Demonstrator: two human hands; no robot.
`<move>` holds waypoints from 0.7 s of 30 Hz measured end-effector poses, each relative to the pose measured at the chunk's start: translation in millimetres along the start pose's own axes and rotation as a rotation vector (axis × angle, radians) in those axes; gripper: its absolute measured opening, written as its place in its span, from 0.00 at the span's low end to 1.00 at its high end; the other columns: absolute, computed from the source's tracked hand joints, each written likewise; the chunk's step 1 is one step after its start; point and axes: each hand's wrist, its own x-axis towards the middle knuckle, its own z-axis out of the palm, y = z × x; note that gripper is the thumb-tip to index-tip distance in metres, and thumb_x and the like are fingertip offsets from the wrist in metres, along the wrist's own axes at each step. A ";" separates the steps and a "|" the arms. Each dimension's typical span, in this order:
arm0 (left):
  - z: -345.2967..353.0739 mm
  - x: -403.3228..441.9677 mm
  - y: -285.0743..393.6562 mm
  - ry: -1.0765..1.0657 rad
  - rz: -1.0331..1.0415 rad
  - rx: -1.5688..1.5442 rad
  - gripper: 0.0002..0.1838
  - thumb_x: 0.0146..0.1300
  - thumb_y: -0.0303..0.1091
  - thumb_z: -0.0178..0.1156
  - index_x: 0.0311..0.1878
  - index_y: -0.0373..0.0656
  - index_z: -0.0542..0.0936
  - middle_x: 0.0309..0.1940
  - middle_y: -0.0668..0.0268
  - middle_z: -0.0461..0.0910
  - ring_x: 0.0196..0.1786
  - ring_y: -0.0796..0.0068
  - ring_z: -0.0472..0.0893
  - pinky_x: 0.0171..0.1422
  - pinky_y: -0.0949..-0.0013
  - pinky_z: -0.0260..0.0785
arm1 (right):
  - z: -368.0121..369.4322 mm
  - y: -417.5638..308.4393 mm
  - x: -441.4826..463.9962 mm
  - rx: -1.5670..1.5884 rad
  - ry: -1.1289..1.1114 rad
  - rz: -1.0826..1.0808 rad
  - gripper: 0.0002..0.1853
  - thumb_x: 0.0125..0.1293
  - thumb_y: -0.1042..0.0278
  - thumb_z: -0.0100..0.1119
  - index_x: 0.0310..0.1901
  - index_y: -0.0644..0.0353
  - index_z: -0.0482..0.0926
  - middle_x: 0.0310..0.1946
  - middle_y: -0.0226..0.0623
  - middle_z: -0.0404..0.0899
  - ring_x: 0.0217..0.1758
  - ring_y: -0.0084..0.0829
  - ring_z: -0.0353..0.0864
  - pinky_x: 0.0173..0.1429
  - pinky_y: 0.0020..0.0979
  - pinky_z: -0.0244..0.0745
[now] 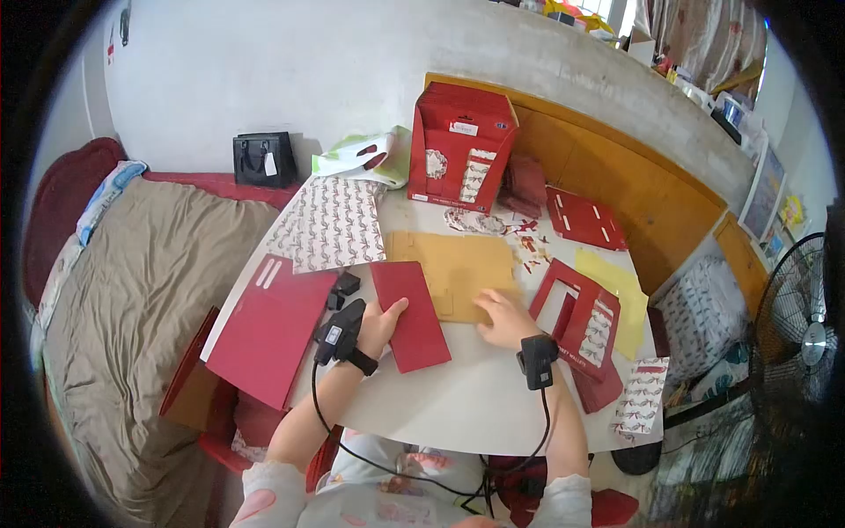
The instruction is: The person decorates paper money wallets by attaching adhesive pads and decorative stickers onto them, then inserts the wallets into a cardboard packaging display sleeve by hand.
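Holding red card (414, 321), left hand (378, 329) shows thumb on top; right hand (503, 320) meets tan card (458, 268), its grip indeterminable.

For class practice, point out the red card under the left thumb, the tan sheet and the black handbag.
Red card (417, 323), head view: upper face.
Tan sheet (458, 275), head view: central area.
Black handbag (257, 162), head view: front side.
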 end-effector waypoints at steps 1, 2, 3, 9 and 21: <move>2.5 -4.5 7.2 -0.002 -0.039 -0.010 0.17 0.57 0.38 0.55 0.41 0.32 0.73 0.27 0.61 0.77 0.25 0.76 0.76 0.23 0.73 0.66 | 2.2 -2.6 4.0 -0.002 0.003 -0.002 0.19 0.51 0.74 0.55 0.47 0.62 0.72 0.52 0.42 0.66 0.56 0.40 0.66 0.56 0.34 0.64; -0.4 -2.0 6.6 -0.068 -0.128 -0.027 0.18 0.57 0.36 0.54 0.43 0.30 0.72 0.32 0.57 0.78 0.30 0.73 0.78 0.28 0.72 0.69 | 7.9 -5.8 10.6 0.100 0.075 -0.053 0.16 0.51 0.74 0.53 0.45 0.62 0.73 0.50 0.41 0.68 0.53 0.39 0.67 0.55 0.34 0.64; -1.4 0.7 3.8 -0.066 -0.124 -0.027 0.18 0.57 0.36 0.54 0.43 0.30 0.72 0.32 0.57 0.78 0.30 0.73 0.78 0.28 0.72 0.69 | 14.5 -8.8 17.5 0.204 0.147 -0.104 0.14 0.51 0.73 0.52 0.42 0.62 0.75 0.47 0.41 0.69 0.51 0.39 0.68 0.54 0.35 0.65; 5.1 1.0 5.4 -0.100 -0.182 -0.156 0.20 0.58 0.36 0.55 0.48 0.31 0.69 0.38 0.58 0.77 0.39 0.70 0.77 0.42 0.71 0.70 | 42.2 -18.8 42.8 0.023 0.271 0.073 0.07 0.52 0.74 0.53 0.33 0.64 0.76 0.36 0.40 0.70 0.43 0.41 0.70 0.46 0.36 0.68; 7.9 2.2 10.1 -0.209 -0.259 -0.228 0.21 0.59 0.35 0.54 0.55 0.41 0.63 0.44 0.64 0.73 0.44 0.73 0.75 0.47 0.69 0.70 | 44.2 -19.5 42.0 0.140 0.294 0.120 0.05 0.53 0.71 0.54 0.32 0.58 0.75 0.34 0.36 0.71 0.43 0.38 0.71 0.44 0.37 0.70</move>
